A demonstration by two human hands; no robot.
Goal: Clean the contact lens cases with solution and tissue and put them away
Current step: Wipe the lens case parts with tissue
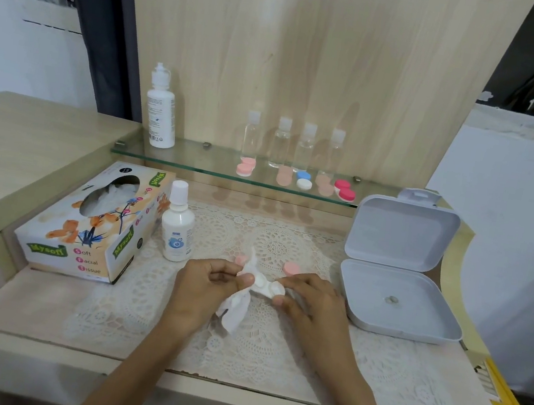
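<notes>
Room: cream lace mat [271,348] lies open before our hands.
Grip: left hand [209,280] pinches crumpled white tissue [236,308]; right hand [310,299] holds white lens case [268,287], mid-mat.
Flanks: floral tissue box [92,228], white solution bottle [178,227] left; open grey plastic box [381,283] right.

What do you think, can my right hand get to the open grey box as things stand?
Probably yes. The open grey box lies just right of the right hand, with nothing between them. That hand is pinching the white lens case, though, while the left hand holds the tissue against it.
</notes>
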